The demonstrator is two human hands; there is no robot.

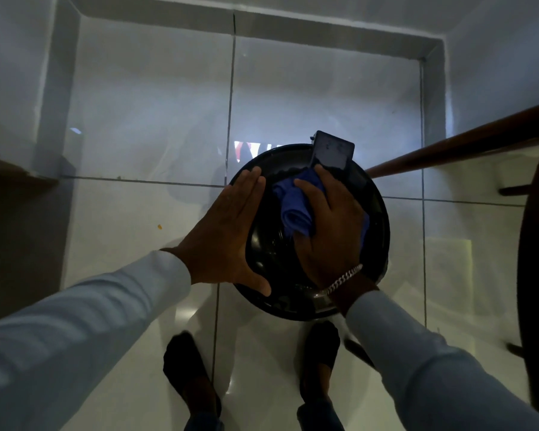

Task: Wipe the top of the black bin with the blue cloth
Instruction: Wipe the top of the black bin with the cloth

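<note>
A round black bin (378, 213) stands on the tiled floor just ahead of my feet, seen from straight above. Its glossy lid has a flat black tab (333, 150) at the far edge. The blue cloth (293, 209) lies bunched on the middle of the lid. My right hand (330, 231) presses down on the cloth, fingers spread over it and pointing away from me. My left hand (227, 234) lies flat and open against the lid's left rim, fingers together, thumb hooked around the near edge.
Glossy white floor tiles (137, 228) surround the bin. A brown wooden rail (467, 141) runs from the bin's right side toward the upper right. A dark round chair or table edge (535, 275) fills the right border. My dark shoes (193, 374) stand just below the bin.
</note>
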